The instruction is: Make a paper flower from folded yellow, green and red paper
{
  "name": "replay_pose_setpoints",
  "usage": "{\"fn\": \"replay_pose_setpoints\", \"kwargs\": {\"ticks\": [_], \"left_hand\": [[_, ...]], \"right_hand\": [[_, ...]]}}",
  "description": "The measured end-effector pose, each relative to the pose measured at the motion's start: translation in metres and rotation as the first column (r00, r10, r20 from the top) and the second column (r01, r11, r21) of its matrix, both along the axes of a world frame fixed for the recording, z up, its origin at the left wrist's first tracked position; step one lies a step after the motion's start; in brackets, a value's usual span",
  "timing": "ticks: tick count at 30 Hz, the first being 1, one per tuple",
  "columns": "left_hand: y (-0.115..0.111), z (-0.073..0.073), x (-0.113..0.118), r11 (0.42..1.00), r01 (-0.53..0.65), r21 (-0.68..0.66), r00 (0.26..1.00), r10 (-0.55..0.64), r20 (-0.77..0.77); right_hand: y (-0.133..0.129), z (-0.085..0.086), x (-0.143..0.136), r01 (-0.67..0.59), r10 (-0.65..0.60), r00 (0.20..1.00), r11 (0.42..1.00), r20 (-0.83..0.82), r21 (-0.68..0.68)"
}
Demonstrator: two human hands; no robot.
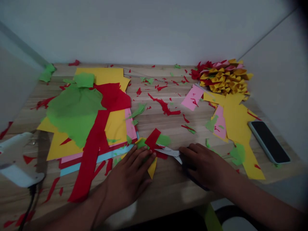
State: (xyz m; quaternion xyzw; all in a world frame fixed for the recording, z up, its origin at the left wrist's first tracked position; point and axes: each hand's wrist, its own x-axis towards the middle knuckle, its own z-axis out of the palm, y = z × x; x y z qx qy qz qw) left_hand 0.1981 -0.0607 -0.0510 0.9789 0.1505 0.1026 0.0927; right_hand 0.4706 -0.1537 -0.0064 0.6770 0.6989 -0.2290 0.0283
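My right hand (202, 165) is closed round the dark handles of a pair of scissors (169, 152). Their pale blades are parted and point left, over a small red paper piece (153, 138). My left hand (128, 175) lies palm down with its fingers stretched out, fingertips against the red piece and the scraps around it. Under and beside those fingers are a yellow paper piece (152, 168) and a green paper scrap (164, 140). Exactly where the blades meet the paper is too dim to make out.
A stack of coloured sheets (116, 125) lies left, topped by green paper (74, 112) and a red strip (89, 160). A white glue-gun-like tool (21, 160) stands far left. Folded paper pieces (223, 77), yellow offcuts (237, 118) and a phone (269, 141) are right.
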Motion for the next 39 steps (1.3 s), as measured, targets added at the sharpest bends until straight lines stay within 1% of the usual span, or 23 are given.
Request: {"fn": "replay_pose_setpoints", "kwargs": {"ticks": [6,10,14,17,23,27,32,39], "left_hand": [[-0.001,-0.001,-0.001,1.0,0.0,-0.023,1.0,0.0,-0.011],[-0.002,-0.001,-0.001,0.999,-0.009,-0.052,1.0,0.008,-0.012],[-0.002,-0.001,-0.001,0.999,-0.008,-0.039,1.0,0.007,-0.013],[-0.002,-0.001,-0.001,1.0,-0.009,-0.028,1.0,0.008,-0.022],[-0.003,0.0,0.0,0.998,-0.029,-0.058,1.0,0.028,-0.013],[-0.003,0.001,0.001,0.998,-0.023,-0.064,0.999,0.022,-0.027],[-0.002,0.002,0.0,0.996,-0.021,-0.091,0.999,0.017,-0.039],[-0.002,0.0,0.0,0.997,-0.02,-0.079,1.0,0.019,-0.019]], "right_hand": [[0.011,0.0,-0.002,-0.069,0.069,0.997,0.998,0.04,0.006],[0.014,0.003,-0.002,-0.095,0.094,0.994,0.995,0.058,0.019],[0.015,0.005,-0.003,-0.134,0.132,0.989,0.991,0.064,0.024],[0.016,0.004,-0.005,-0.143,0.141,0.987,0.99,0.083,0.016],[0.016,0.002,-0.003,-0.141,0.138,0.984,0.99,0.113,0.017],[0.015,-0.001,0.002,-0.15,0.139,0.981,0.986,0.132,0.075],[0.015,-0.005,0.005,-0.21,0.189,0.972,0.964,0.138,0.161],[0.018,-0.003,0.004,-0.225,0.204,0.966,0.966,0.159,0.128]]}}
